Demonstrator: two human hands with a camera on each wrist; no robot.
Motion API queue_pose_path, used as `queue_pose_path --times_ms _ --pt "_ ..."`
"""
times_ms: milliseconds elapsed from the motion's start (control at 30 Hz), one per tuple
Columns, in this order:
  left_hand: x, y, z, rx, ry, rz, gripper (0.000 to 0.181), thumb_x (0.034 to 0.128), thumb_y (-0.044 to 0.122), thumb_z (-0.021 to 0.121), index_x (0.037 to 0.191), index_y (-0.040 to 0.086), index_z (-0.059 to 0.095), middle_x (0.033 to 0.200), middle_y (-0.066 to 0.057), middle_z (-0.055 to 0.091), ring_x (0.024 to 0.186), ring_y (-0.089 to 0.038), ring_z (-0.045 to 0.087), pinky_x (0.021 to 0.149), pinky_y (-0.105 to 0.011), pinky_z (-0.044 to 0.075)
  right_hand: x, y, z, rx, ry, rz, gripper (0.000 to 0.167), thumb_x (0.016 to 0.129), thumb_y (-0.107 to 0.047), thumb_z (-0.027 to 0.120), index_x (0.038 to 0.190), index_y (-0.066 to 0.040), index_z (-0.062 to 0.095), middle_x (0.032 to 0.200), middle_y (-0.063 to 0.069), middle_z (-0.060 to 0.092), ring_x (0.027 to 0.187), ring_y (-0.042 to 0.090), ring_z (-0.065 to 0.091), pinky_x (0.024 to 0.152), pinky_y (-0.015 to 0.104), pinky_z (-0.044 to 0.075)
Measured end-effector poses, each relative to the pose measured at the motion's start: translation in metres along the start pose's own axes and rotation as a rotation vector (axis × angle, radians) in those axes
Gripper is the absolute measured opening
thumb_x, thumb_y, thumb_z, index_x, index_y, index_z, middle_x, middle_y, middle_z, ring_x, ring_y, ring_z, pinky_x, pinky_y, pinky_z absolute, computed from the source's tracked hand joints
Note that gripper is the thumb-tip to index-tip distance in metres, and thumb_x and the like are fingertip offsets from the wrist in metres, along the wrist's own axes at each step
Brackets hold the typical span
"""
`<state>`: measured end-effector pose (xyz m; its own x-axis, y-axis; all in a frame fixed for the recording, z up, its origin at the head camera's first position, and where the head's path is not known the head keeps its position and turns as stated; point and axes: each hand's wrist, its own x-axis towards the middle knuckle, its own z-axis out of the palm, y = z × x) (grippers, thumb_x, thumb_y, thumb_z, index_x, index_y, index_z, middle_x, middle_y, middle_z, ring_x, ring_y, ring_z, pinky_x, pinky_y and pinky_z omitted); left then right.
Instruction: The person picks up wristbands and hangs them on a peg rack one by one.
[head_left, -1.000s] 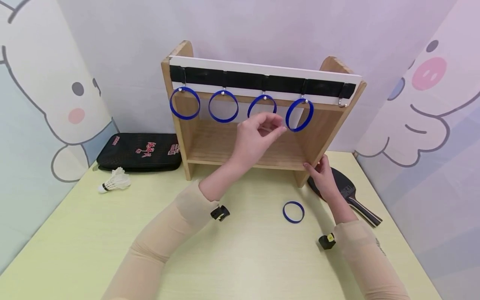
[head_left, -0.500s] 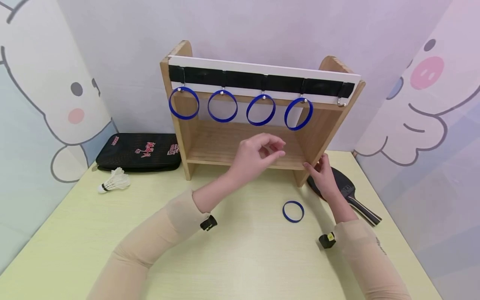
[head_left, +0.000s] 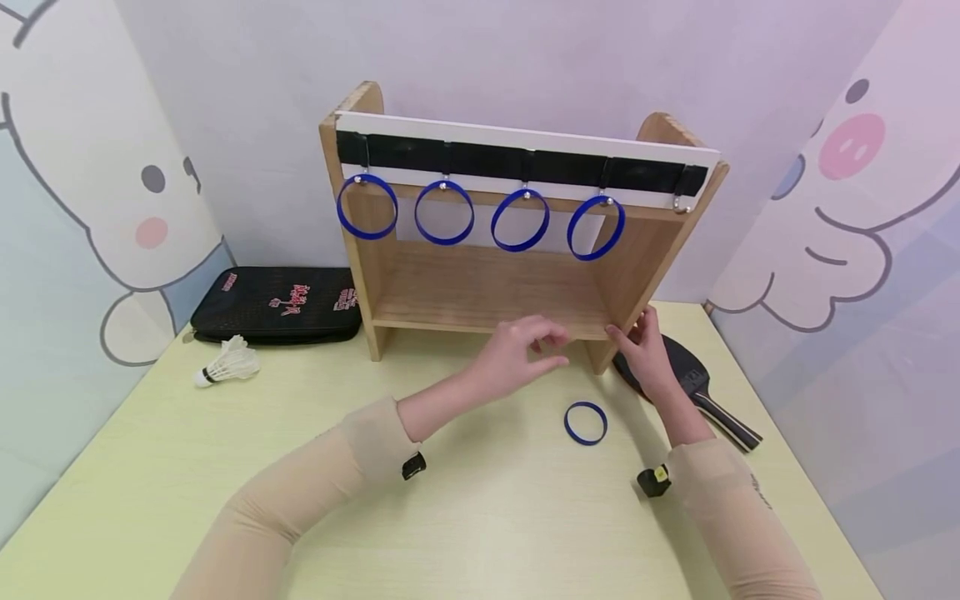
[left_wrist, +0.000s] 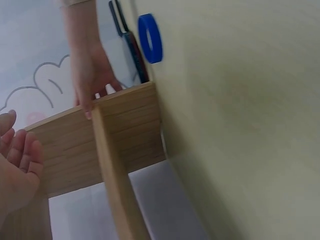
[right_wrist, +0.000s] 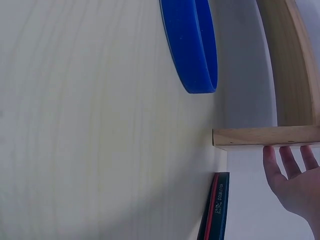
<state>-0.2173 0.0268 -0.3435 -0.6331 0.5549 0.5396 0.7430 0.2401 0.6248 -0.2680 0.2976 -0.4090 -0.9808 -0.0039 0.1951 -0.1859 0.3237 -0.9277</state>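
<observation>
My left hand [head_left: 521, 358] hovers in front of the lower shelf with nothing in it, fingers loosely bent and thumb apart. Below and to its right, a blue ring [head_left: 586, 423] lies on the table; the right wrist view shows this blue band [right_wrist: 190, 45] close up. My right hand [head_left: 647, 358] holds the right side panel of the wooden rack [head_left: 487, 287], thumb at the front edge and fingers [right_wrist: 287, 162] against the outer face. From hooks on the rack's white bar [head_left: 525, 136] hang several blue rings [head_left: 521, 220]. The rightmost hook [head_left: 681, 204] carries no ring.
A table tennis bat [head_left: 693, 379] lies right of the rack, partly behind my right hand. To the left are a black zipped case [head_left: 273, 302] and a shuttlecock [head_left: 228, 362]. Walls with cartoon prints enclose the table [head_left: 480, 517].
My left hand has come down from beside the hanging rings to below the shelf's front edge, still holding nothing. My right hand stays on the rack, and the rings hang as before.
</observation>
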Motion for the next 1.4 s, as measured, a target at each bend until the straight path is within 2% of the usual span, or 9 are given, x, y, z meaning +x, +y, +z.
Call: queue_pose_path --times_ms 133,367,567,767,1000,1200,1400 --pt "-0.004 -0.010 0.009 0.025 -0.083 -0.025 0.030 0.0833 0.015 0.072 0.111 0.006 0.065 0.108 -0.005 0.067 0.097 -0.015 0.060 0.082 -0.023 0.051 0.001 0.004 0.000 -0.016 0.003 -0.001 0.069 0.093 -0.026 0.060 0.145 -0.026 0.016 0.150 0.015 0.027 0.132 0.038 0.036 0.103 0.056 0.035" --pt "-0.006 -0.029 0.024 0.068 -0.261 -0.111 0.039 0.0857 0.026 0.070 0.122 0.014 0.061 0.119 0.003 0.063 0.113 -0.010 0.055 0.099 -0.021 0.041 0.001 0.005 0.001 -0.014 0.007 -0.015 0.067 0.093 -0.026 0.061 0.144 -0.027 0.018 0.148 0.015 0.029 0.130 0.037 0.038 0.102 0.056 0.037" --pt "-0.005 -0.043 0.038 0.101 -0.412 -0.117 0.045 0.0846 0.025 0.072 0.126 0.016 0.058 0.117 0.001 0.063 0.112 -0.012 0.055 0.099 -0.025 0.042 0.001 0.006 0.001 -0.010 -0.002 -0.014 0.068 0.093 -0.026 0.061 0.145 -0.029 0.017 0.150 0.015 0.026 0.132 0.038 0.036 0.103 0.056 0.035" --pt "-0.005 -0.052 0.050 0.105 -0.490 -0.082 0.046 0.0838 0.022 0.073 0.126 0.015 0.057 0.119 -0.004 0.063 0.111 -0.015 0.055 0.097 -0.023 0.041 0.000 0.003 0.000 -0.005 0.007 0.000 0.064 0.093 -0.022 0.060 0.143 -0.028 0.020 0.147 0.015 0.030 0.130 0.036 0.039 0.103 0.049 0.039" --pt "-0.001 -0.055 0.058 0.128 -0.562 -0.098 0.045 0.0837 0.023 0.073 0.125 0.016 0.058 0.116 -0.002 0.063 0.108 -0.011 0.056 0.093 -0.022 0.043 -0.009 -0.017 0.001 0.011 -0.005 0.009 0.066 0.094 -0.017 0.059 0.145 -0.020 0.017 0.147 0.020 0.027 0.131 0.040 0.036 0.103 0.057 0.034" --pt "0.000 -0.059 0.065 0.197 -0.642 -0.121 0.043 0.0822 0.024 0.074 0.122 0.017 0.061 0.107 -0.001 0.062 0.101 -0.012 0.056 0.084 -0.018 0.043 -0.010 -0.022 0.002 0.014 -0.015 0.017 0.067 0.094 -0.018 0.058 0.145 -0.020 0.016 0.148 0.020 0.025 0.133 0.040 0.033 0.104 0.057 0.032" --pt "-0.001 -0.062 0.068 0.243 -0.701 -0.114 0.042 0.0823 0.024 0.074 0.122 0.016 0.062 0.107 -0.001 0.062 0.099 -0.011 0.055 0.087 -0.019 0.042 -0.009 -0.020 0.002 0.016 -0.023 0.024 0.068 0.094 -0.020 0.058 0.146 -0.021 0.015 0.149 0.019 0.023 0.134 0.039 0.032 0.105 0.056 0.031"
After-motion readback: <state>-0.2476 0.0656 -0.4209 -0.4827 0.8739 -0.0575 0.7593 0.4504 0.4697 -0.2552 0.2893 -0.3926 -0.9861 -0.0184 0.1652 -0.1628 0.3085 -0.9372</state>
